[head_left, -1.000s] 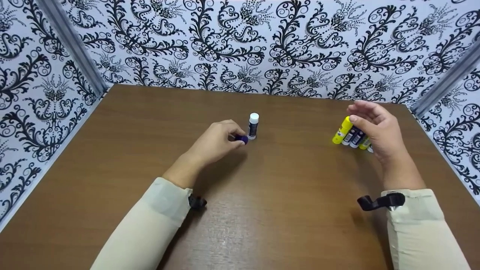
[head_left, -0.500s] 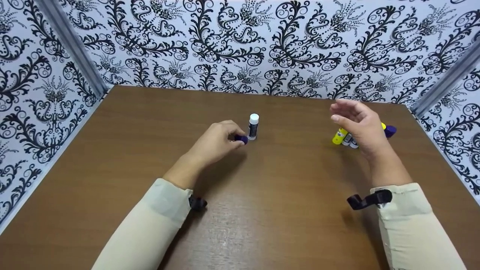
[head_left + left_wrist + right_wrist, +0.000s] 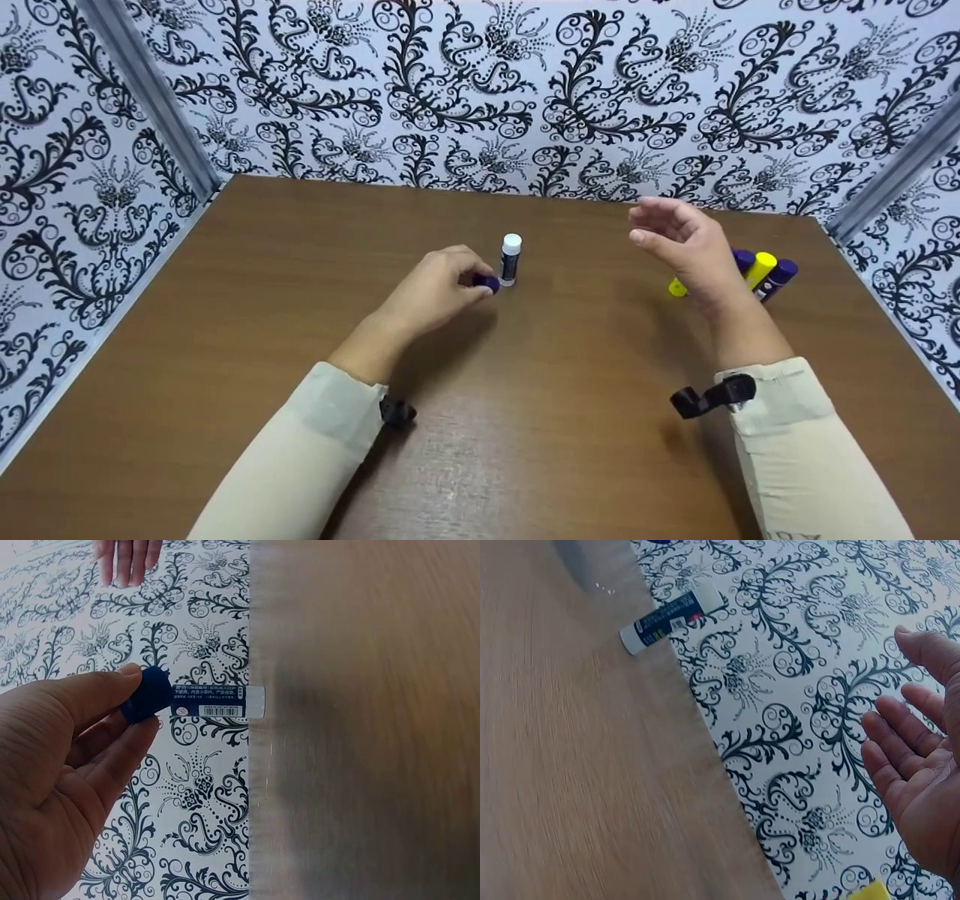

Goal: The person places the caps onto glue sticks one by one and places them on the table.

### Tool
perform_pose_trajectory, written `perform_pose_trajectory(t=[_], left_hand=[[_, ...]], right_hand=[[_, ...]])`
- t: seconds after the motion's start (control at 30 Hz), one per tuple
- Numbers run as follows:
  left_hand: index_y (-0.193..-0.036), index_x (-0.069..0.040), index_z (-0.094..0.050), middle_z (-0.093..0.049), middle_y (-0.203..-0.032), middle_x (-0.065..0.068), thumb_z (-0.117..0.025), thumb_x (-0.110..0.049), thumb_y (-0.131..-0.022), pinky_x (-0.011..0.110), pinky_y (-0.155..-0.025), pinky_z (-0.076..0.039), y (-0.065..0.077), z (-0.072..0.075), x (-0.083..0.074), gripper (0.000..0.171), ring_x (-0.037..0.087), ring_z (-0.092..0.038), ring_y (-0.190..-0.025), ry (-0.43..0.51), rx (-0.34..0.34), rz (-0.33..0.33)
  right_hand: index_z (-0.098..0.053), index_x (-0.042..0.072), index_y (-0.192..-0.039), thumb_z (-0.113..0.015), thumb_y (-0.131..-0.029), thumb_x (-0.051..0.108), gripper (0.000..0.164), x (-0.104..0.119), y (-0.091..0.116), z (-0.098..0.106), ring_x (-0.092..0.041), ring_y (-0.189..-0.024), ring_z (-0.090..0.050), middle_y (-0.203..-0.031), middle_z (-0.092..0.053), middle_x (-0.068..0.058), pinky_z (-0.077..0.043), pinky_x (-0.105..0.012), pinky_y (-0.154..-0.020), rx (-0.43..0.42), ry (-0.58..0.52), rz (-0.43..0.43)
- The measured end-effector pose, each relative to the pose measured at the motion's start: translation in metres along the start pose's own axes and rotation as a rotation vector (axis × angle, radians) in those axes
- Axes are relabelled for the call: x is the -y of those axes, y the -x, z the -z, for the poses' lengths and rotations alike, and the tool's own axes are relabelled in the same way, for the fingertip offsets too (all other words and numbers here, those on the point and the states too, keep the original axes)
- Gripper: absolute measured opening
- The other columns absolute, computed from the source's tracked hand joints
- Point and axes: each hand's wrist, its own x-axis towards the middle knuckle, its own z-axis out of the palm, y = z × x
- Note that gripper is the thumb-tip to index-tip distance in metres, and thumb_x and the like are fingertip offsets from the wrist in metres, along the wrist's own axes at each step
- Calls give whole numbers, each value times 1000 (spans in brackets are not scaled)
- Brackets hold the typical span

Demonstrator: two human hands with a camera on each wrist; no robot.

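My left hand [image 3: 431, 289] pinches a dark blue-purple glue stick cap [image 3: 148, 695] between thumb and fingers. Just right of that cap stands an upright glue stick [image 3: 510, 260] with a white top and a dark label; its barcode shows in the left wrist view. My right hand [image 3: 688, 244] is raised over the table, fingers loosely bent and holding nothing, as the right wrist view confirms. Behind and right of it lies a row of yellow and purple-capped glue sticks [image 3: 763, 268], partly hidden by the hand and wrist.
Both hands work over a brown wooden table [image 3: 555, 435]. A patterned black-and-white wall [image 3: 465, 97] borders its back, with similar panels at left and right. Black straps [image 3: 712, 396] stick out from the sleeve cuffs.
My right hand has moved left, away from the row of glue sticks, uncovering the purple and yellow caps at its right end. My left hand stays in place with the cap.
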Motion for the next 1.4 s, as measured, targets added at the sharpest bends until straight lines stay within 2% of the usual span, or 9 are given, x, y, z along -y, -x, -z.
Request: perform_pose_trajectory(t=[0.13, 0.33, 0.53, 0.87, 1.17, 1.4], left_hand=[[-111, -2, -77, -72, -113, 15, -77, -9, -93, 37, -95, -61, 1, -1, 0, 19, 29, -71, -105, 9, 2, 0], [-112, -3, -77, -72, -111, 10, -77, -10, -94, 34, -95, -61, 1, -2, 1, 20, 23, -70, -103, 1, -4, 1], [-110, -3, -77, -72, -109, 9, -78, -9, -93, 31, -91, -61, -1, -2, -1, 19, 21, -70, -100, 1, -15, -15], [-110, -2, -77, -71, -108, 9, -78, -8, -92, 31, -90, -61, -1, -2, 0, 19, 21, -70, -99, 7, -21, -31], [-111, -2, -77, -71, -108, 9, -78, -10, -93, 30, -90, -61, 0, -1, 1, 19, 20, -70, -99, 2, -15, -9], [-110, -3, -77, -71, -108, 8, -78, -11, -93, 28, -90, -61, -1, 0, 1, 18, 20, -70, -99, -9, -13, -1]], right_hand=[[-61, 7, -136, -77, -95, 13, 45, 0, -4, -11, -14, -116, -65, -125, -69, -1, -57, -16, -96, 7, -15, 17], [-61, 5, -136, -76, -94, 8, 44, -1, -11, -27, -19, -119, -64, -124, -71, -3, -57, -19, -96, 27, -34, 20], [-62, 5, -135, -76, -94, 8, 43, -2, -17, -40, -22, -118, -63, -123, -70, -2, -58, -20, -95, 42, -38, 22], [-61, 6, -136, -76, -94, 10, 44, -8, -23, -56, -22, -119, -62, -129, -66, -11, -57, -20, -97, 66, -4, 7], [-60, 5, -138, -77, -94, 10, 48, -12, -26, -72, -24, -120, -63, -125, -68, -2, -57, -22, -98, 90, -5, -7], [-58, 2, -139, -76, -94, 8, 49, -19, -30, -83, -17, -114, -65, -121, -68, 1, -57, -22, -99, 105, -25, -9]])
